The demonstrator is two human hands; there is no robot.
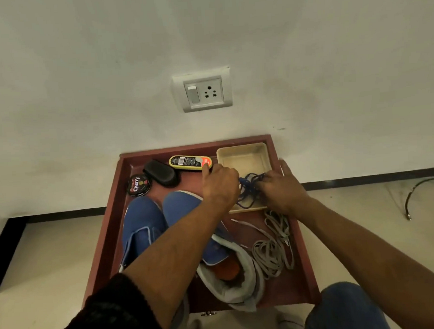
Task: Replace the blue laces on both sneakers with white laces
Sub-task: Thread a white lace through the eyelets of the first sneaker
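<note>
Floor by a white wall: red tray (106, 240) holds both sneakers (148, 225), delaced. Left hand (221, 186) and right hand (284, 189) both grip the blue laces (250, 187) over the beige dish (243, 160). White laces (273, 254) lie loose, threading not started. Tin (139, 185) reads "Cherry"

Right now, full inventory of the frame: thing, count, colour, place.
tray: 1, red-brown, on floor by wall
sneakers: 2, blue, tray left
blue laces: 1 bundle, over the dish
dish: 1, cream, tray far right
white laces: 1 pile, tray right
polish tin: 1, black, far left
brush: 1, black, beside tin
yellow pack: 1, far edge
socket: 1, white, wall
left hand: holds laces
right hand: holds laces
</note>
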